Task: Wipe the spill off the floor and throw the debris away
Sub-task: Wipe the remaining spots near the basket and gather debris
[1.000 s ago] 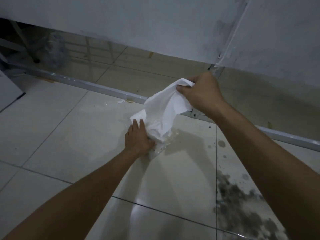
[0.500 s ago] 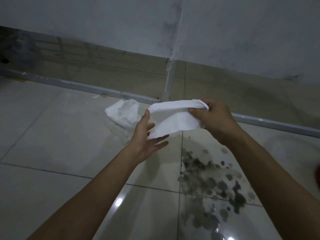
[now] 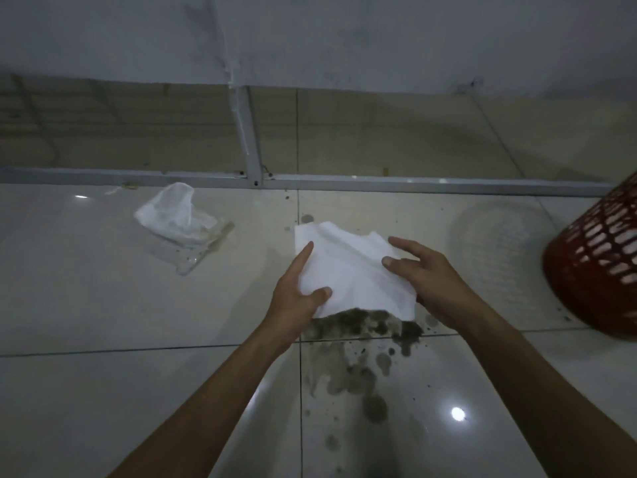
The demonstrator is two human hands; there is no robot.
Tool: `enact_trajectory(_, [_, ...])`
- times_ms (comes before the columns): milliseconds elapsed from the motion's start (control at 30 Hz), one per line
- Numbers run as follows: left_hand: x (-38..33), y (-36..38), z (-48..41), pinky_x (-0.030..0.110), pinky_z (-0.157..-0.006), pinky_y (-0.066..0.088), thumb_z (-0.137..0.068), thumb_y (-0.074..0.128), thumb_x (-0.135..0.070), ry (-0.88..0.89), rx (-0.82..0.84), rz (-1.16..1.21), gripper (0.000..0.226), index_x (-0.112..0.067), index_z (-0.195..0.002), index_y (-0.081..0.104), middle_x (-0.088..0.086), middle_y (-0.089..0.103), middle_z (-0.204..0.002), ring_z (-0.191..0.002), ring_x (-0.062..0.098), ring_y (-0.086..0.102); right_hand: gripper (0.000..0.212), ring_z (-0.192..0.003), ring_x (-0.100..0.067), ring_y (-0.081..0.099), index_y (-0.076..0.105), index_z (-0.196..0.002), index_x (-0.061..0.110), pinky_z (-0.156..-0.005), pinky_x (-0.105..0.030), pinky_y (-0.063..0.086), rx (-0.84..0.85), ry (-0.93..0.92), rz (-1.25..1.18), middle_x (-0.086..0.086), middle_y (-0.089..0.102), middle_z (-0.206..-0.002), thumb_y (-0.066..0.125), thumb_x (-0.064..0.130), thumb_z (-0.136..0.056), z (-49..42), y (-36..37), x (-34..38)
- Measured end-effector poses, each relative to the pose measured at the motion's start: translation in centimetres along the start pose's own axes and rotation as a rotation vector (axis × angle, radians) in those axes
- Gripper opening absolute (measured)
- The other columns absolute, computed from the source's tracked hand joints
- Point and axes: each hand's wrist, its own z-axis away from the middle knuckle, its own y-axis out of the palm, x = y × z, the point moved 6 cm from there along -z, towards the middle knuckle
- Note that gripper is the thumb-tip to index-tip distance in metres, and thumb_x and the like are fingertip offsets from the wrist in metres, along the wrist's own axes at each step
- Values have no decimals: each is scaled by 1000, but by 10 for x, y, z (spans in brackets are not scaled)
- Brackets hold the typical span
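Both hands are on a white tissue (image 3: pixel 348 270) held just over the far end of the dark spill (image 3: pixel 362 343) on the floor (image 3: pixel 103 305) — the left hand (image 3: pixel 296 294) pinches its near-left edge between thumb and fingers, while the right hand (image 3: pixel 427 281) has its fingers spread loosely against the right side, not really clamped on it. The tissue hides the top part of the mess, so I can't tell how far the spill runs under it; the rest trails toward the camera in blotches and specks along a tile seam. Off to the left sits a tissue pack (image 3: pixel 179 222), crumpled and apart from everything else. A red mesh basket (image 3: pixel 599 267) stands at the right edge, near the spill but not touching it. Behind it all runs a metal rail (image 3: pixel 413 184) below a grey wall panel (image 3: pixel 344 39) — pretty dim lighting overall.
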Motion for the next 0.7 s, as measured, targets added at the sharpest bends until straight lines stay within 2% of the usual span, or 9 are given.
enact_trajectory(100, [11,12,11,22,-99,37,-85,63,-8,19,31,-100,66,-30,-140,34,-7,38,-139,-123,11,41,34,-99,-20,63,62,-119,26,-85,-33,53,-83,-24,64,-8,65,-116,64,16,-86,4,-10,-22])
enact_trajectory(167, [21,15,21,15,-98,33,-85,63,-10,24,43,-172,66,-26,-142,32,-6,37,-138,-124,9,38,32,-102,-18,62,65,-115,22,-91,-31,51,-130,-36,108,-7,64,-119,63,10,-87,6,-13,-36])
enact_trajectory(233, [33,18,33,10,-97,28,-85,63,-14,25,64,-273,70,-26,-143,26,-7,34,-137,-124,6,34,26,-99,-15,59,69,-109,17,-88,-28,50,-175,-45,184,-5,62,-122,61,7,-87,9,-14,-50])
enact_trajectory(267, [41,20,38,12,-99,26,-86,63,-16,23,76,-334,72,-25,-144,23,-5,33,-140,-127,8,32,23,-96,-14,58,70,-107,16,-86,-27,51,-186,-42,229,-5,62,-122,61,8,-87,9,-14,-57])
enact_trajectory(367, [63,25,53,15,-106,18,-85,64,-19,-12,122,-497,76,-19,-146,16,3,22,-153,-139,17,24,22,-86,-9,56,70,-107,13,-72,-6,45,-166,-53,406,-7,65,-118,62,10,-87,11,-10,-74])
enact_trajectory(400, [69,26,56,12,-105,14,-85,64,-19,-24,138,-547,78,-18,-146,15,5,19,-154,-141,18,21,22,-88,-8,57,70,-108,12,-74,-4,43,-151,-56,451,-7,66,-118,62,10,-87,11,-8,-79])
enact_trajectory(467, [79,29,61,7,-101,8,-85,64,-21,-38,163,-634,79,-15,-146,13,6,16,-155,-142,18,19,24,-99,-13,61,69,-109,10,-85,-8,40,-111,-45,518,-7,65,-121,62,8,-87,13,-4,-88])
enact_trajectory(600, [89,33,70,8,-102,2,-87,60,-21,-85,188,-729,81,-11,-146,6,7,6,-157,-144,18,10,25,-107,-18,61,68,-111,7,-86,-6,34,-46,-33,601,-9,65,-121,60,5,-87,16,5,-100])
enact_trajectory(700, [91,36,79,7,-100,-1,-89,57,-20,-78,184,-768,80,-10,-146,2,8,2,-157,-145,19,7,27,-111,-21,60,66,-113,5,-98,-17,38,-32,-27,655,-11,64,-123,58,4,-87,19,9,-104])
